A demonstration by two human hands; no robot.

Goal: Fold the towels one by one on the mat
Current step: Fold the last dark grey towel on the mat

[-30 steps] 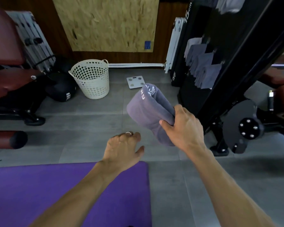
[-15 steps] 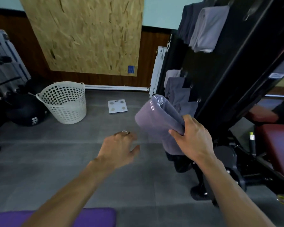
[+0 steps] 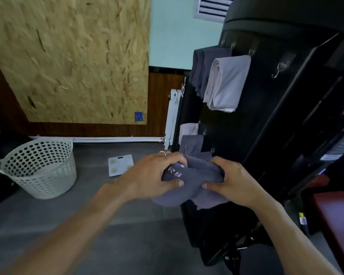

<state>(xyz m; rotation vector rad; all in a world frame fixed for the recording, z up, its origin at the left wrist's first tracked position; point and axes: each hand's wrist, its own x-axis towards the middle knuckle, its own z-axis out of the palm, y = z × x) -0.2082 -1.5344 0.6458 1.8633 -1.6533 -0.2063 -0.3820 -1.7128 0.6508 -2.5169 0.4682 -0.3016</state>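
Between the two hands, held up in the air above the grey floor (image 3: 127,235), a folded grey towel (image 3: 195,175) is being gripped from both ends. The left hand (image 3: 155,175) is curling its fingers over the top and pinching with the thumb beneath; the right hand (image 3: 232,181) is clutching the other end the same way. This looks like a finished fold being carried off, since the mat is not showing here. Next, it is probably calling for a free hook (image 3: 276,71) up and beyond the right hand. The towel is looking soft, bunched thick, with pale lettering facing up near the left thumb.
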